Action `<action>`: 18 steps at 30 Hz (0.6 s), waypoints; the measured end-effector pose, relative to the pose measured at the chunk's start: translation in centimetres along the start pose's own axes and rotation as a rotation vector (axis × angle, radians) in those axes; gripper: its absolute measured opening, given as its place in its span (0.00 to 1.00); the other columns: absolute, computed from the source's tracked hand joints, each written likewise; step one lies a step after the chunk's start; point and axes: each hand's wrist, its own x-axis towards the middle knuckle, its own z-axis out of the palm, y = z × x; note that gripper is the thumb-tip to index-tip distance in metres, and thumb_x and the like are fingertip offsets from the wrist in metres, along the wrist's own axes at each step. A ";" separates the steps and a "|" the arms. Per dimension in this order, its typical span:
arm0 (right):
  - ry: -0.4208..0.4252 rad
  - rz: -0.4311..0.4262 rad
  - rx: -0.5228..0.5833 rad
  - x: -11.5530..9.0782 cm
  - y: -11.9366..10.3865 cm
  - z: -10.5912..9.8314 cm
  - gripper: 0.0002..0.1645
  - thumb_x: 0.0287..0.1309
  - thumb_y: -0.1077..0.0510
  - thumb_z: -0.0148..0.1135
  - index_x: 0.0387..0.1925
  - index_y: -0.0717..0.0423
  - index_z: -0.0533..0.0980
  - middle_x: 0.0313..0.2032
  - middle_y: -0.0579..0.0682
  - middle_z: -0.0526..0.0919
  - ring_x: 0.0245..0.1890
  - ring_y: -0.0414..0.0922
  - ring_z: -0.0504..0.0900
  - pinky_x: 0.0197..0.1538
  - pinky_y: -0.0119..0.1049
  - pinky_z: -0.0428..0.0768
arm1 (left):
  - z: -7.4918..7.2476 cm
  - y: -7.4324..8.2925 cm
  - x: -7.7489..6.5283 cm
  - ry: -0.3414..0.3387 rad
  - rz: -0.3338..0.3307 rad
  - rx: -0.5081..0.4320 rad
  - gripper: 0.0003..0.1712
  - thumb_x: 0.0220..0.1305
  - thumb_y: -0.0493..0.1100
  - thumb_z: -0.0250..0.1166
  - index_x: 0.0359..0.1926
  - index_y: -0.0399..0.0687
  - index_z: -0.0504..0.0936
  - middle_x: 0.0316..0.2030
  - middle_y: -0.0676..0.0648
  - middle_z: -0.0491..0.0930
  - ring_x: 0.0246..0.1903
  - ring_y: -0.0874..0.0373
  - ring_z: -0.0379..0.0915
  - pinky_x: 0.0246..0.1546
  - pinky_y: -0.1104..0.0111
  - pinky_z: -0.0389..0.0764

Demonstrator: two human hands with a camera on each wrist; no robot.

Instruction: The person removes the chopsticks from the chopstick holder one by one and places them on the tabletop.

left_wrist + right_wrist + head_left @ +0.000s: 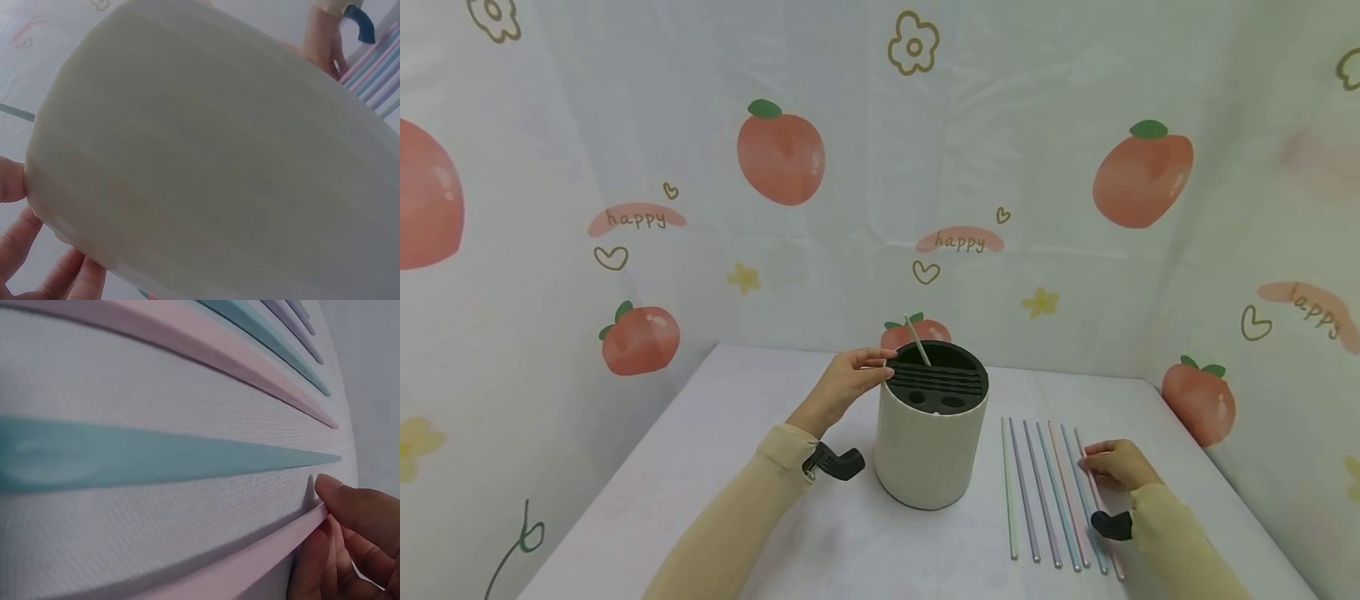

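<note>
A cream ribbed utensil holder [928, 458] with a black slotted top [942, 402] stands upright mid-table. One pale green chopstick [917, 340] leans out of its large rear opening. My left hand [842, 385] rests fairly straight fingers and thumb against the holder's left rim; in the left wrist view the holder's wall hides some fingertips. On the right, my right hand [1116, 465] pinches the far end of the rightmost pink chopstick [275, 550] between thumb and fingers. Beside it lies a blue chopstick [162, 456], untouched, with the thumb close to its narrow end.
More chopsticks lie side by side right of the holder, among them a green one [1009, 492], a purple one [1026, 500] and a pink one [1070, 492]. A white cloth [625, 533] covers the table. A fruit-printed curtain [850, 275] closes off the back and sides.
</note>
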 end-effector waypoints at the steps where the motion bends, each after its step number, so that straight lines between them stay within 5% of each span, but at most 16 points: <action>1: 0.001 0.002 -0.004 0.0 0.0 0.0 0.22 0.56 0.66 0.65 0.46 0.80 0.71 0.26 0.46 0.80 0.26 0.38 0.78 0.31 0.30 0.83 | 0.0 0.0 0.0 0.001 -0.001 0.002 0.21 0.63 0.34 0.63 0.58 0.41 0.78 0.60 0.40 0.68 0.61 0.49 0.64 0.65 0.58 0.70; 18: 0.003 0.028 0.000 0.1 -0.4 0.1 0.21 0.57 0.64 0.65 0.46 0.79 0.71 0.28 0.47 0.81 0.28 0.40 0.79 0.34 0.33 0.85 | -0.1 0.0 0.0 0.002 0.006 -0.005 0.20 0.64 0.34 0.63 0.57 0.40 0.78 0.60 0.40 0.68 0.61 0.49 0.63 0.65 0.58 0.70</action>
